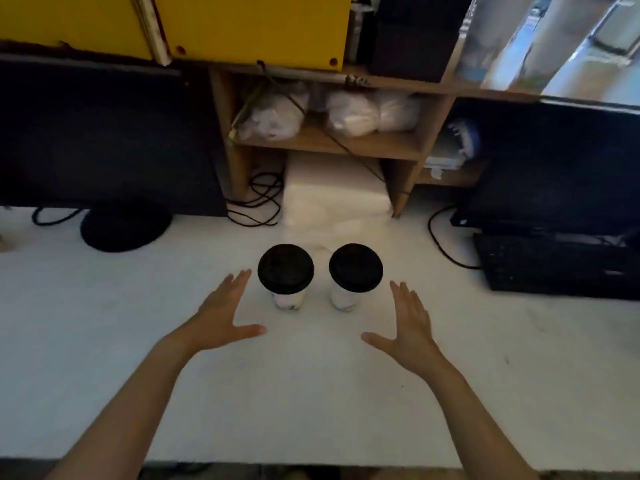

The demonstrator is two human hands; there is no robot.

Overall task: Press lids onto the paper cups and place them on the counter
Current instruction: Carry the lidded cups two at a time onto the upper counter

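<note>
Cups stand upright side by side on the white counter [104, 323], each capped with a black lid, the left cup [287, 298] just beyond the left hand [221, 320], the right cup [343, 298] just beyond the right hand [408, 327], both hands spread flat, grasping nothing.

Counter [104, 341] open around both cups [286, 271] — shelf [325, 143] behind

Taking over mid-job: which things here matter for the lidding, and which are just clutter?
Job: left cup with black lid; right cup with black lid; counter; both open hands.
Clutter: monitor, keyboard, cables, bagged items on shelf.
</note>
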